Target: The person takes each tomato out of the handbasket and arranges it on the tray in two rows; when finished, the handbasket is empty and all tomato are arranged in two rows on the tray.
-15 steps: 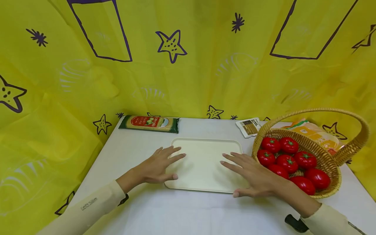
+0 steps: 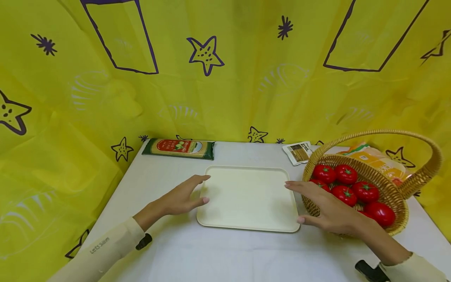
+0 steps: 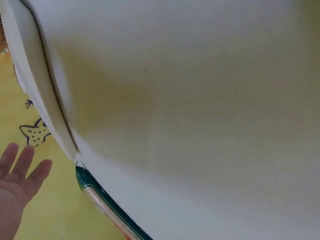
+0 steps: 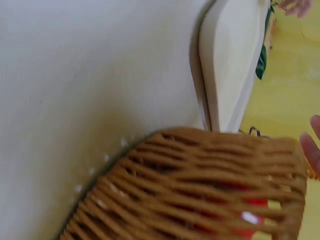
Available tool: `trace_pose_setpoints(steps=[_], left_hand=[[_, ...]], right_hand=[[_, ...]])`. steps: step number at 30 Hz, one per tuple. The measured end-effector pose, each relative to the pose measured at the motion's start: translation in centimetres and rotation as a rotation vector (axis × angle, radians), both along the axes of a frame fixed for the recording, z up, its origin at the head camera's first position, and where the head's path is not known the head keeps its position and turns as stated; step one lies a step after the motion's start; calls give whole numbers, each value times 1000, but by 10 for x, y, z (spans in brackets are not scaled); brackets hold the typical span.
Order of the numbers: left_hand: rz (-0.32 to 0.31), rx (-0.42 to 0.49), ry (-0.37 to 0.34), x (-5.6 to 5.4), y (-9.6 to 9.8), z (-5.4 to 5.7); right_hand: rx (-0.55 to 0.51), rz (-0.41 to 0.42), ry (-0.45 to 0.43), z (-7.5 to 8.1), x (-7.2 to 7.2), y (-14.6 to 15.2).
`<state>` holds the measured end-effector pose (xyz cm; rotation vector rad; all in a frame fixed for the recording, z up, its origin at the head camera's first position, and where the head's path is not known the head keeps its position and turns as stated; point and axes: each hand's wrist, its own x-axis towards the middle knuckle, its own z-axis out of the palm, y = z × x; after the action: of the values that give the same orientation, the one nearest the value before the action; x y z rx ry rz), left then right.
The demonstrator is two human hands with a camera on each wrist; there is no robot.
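A cream rectangular tray point(image 2: 246, 199) lies on the white table between the two hands. My left hand point(image 2: 181, 199) is at the tray's left edge, thumb and fingers straight and holding nothing; whether it touches the rim I cannot tell. In the left wrist view, its spread fingers point(image 3: 22, 167) show at the lower left. At the tray's right edge is my right hand point(image 2: 329, 211), thumb toward the rim and fingers extended, with nothing in it. It overlaps the front of a wicker basket point(image 2: 401, 225) in the head view, hiding some tomatoes point(image 2: 366, 192).
A long green and gold packet point(image 2: 177, 149) with a red label lies at the back left. Toward the back right are a small white and brown pouch point(image 2: 298, 152) and, behind the basket, an orange bag point(image 2: 380, 162). A yellow patterned cloth point(image 2: 239, 98) hangs behind the table.
Both hands have moved outward, away from each other, from over the tray to its two sides. The right hand now covers more of the basket's front. The tray stays in place.
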<state>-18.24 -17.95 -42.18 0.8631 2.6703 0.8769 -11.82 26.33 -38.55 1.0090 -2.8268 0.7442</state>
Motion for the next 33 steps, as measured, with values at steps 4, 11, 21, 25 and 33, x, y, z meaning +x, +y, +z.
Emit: trace_pose_setpoints(steps=[4, 11, 21, 25, 33], left_hand=[[54, 60, -13, -4, -1, -4], [188, 170, -50, -11, -2, -6], [330, 155, -130, -18, -1, -13], [384, 130, -160, -22, -1, -15], [433, 118, -185, -27, -3, -20]], right_hand=[[-46, -60, -26, 6, -1, 10], [-163, -106, -42, 14, -13, 33], [-276, -104, -130, 26, -23, 75], [-207, -153, -207, 30, -32, 91], [-10, -299, -273, 40, -54, 118]])
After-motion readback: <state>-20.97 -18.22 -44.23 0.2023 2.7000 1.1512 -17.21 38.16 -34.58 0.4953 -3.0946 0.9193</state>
